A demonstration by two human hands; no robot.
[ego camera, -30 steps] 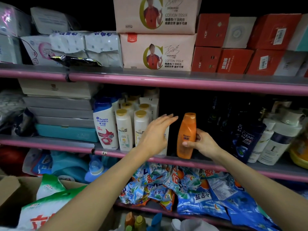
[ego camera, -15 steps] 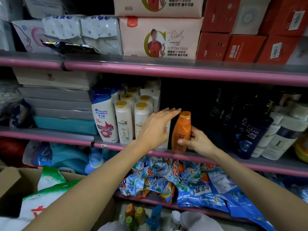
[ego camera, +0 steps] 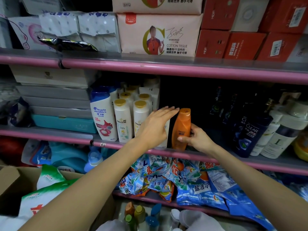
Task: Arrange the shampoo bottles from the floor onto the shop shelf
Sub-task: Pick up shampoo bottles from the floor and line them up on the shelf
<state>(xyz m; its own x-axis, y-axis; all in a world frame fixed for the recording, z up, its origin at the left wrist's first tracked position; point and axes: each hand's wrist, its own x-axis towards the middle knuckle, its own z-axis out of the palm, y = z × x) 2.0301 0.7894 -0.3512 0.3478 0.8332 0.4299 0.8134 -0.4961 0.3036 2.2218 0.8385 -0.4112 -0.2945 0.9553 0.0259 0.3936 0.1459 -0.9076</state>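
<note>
Right hand (ego camera: 196,139) grips orange bottle (ego camera: 181,129): glossy, curved, cap up.

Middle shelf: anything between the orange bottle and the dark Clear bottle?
Head view: only the right hand gripping the orange bottle; beyond it, bare dark shelf up to the Clear bottle.

Orange shampoo bottle (ego camera: 181,129); white Pantene bottles (ego camera: 122,120) capped in gold; white Head & Shoulders bottle (ego camera: 103,115) with blue cap, red swirl; pink-edged shelf (ego camera: 166,70); red boxes (ego camera: 243,45); blue-and-orange printed sachets (ego camera: 166,179); teal box (ego camera: 65,124).
</note>
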